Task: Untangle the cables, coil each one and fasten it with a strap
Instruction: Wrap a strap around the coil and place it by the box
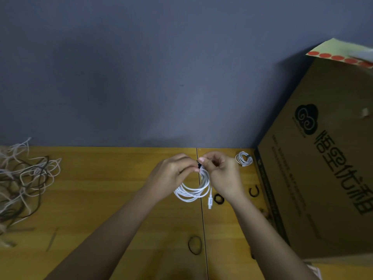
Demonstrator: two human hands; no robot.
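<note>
A coiled white cable (193, 190) hangs between my hands above the wooden table (113, 188), its plug end (210, 203) dangling. My left hand (171, 176) and my right hand (220, 174) both pinch a black strap (199, 165) at the top of the coil. A second white cable (243, 158), coiled and strapped, lies at the back right. A tangle of pale and dark cables (24, 182) sprawls at the table's left edge.
Loose black straps lie on the table: a small ring (218, 199), a curved piece (254, 192) and a larger loop (195, 245). A big cardboard box (323, 168) fills the right side. A grey wall (141, 77) backs the table.
</note>
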